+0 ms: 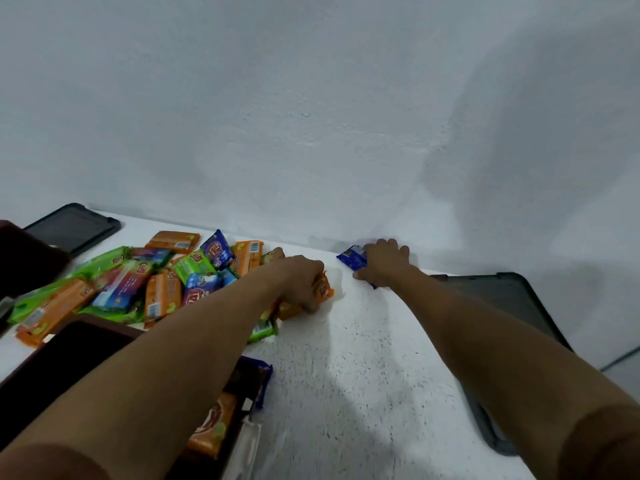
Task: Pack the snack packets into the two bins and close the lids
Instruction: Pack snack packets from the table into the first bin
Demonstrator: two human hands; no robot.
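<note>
Left hand (304,284), centre frame: fingers curled round an orange packet (325,289) at the right fringe of the pile (138,282). The packet's long axis runs roughly toward the upper right, and most of it is hidden under the knuckles.

Right hand (384,261), just right of centre at the foot of the wall (311,98): lies over a blue packet (351,257). Thumb at the near edge, fingers spread over the far side. Cannot tell whether they have closed on it; motion blur. Packet's long axis slants from upper left to lower right, left end poking out past the thumb.

Bin (104,323) in lower left, nearer the left hand. Judgement: both packets must travel down-left to reach it, the right arm crossing furthest.

Bin interior is largely covered by the left forearm. A dark shape at the left edge may be the second bin; unclear. Lid (512,299) at right, part hidden by the right arm. Table (363,375) is white.
</note>
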